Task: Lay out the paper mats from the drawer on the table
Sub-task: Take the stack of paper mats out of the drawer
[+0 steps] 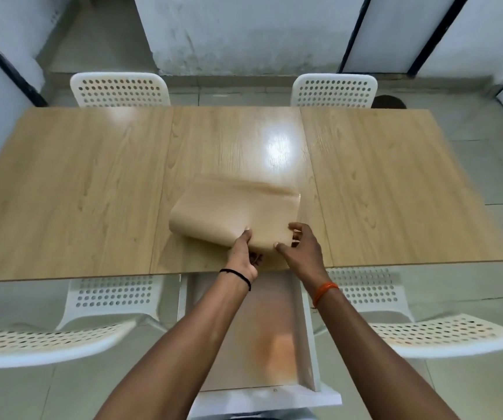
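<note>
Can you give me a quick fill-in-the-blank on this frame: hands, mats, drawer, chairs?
1. Both hands, the left hand and the right hand, hold the stack of paper ____.
2. The stack of paper mats is over the wooden ____.
3. Below the table edge, the white drawer is ____.
4. The perforated chairs are ____ in colour.

Missing words: mats; table; open; white

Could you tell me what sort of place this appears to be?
Probably a simple dining or canteen room: a long wooden table, white perforated plastic chairs on both sides, and a tiled floor.
</note>
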